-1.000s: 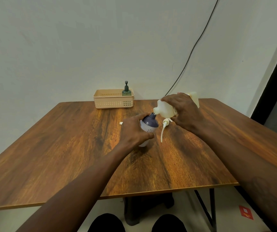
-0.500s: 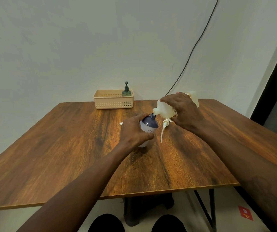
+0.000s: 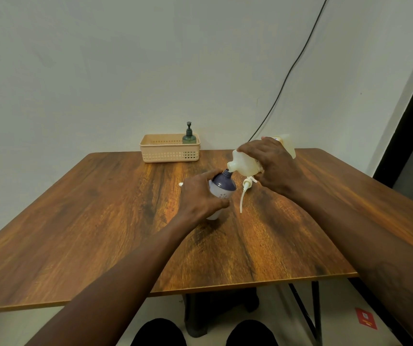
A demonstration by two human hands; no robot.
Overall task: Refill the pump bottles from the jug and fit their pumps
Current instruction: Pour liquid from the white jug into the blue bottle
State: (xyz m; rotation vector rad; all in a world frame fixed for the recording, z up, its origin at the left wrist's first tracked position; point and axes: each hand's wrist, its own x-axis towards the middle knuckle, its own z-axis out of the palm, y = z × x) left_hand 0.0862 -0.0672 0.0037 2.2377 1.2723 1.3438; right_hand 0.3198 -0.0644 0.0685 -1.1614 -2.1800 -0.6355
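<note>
My left hand (image 3: 198,196) wraps round the purple-and-white pump bottle (image 3: 221,189), tilted on the worktop (image 3: 100,221). My right hand (image 3: 273,166) grips the pale jug (image 3: 244,166), tipped so its spout meets the bottle's open neck. The loose white pump (image 3: 245,189) lies just beside the bottle. A green pump bottle (image 3: 189,136) stands in the far basket (image 3: 169,153).

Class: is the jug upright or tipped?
Tipped: the right hand holds the jug spout-down at the open neck of the purple bottle.
</note>
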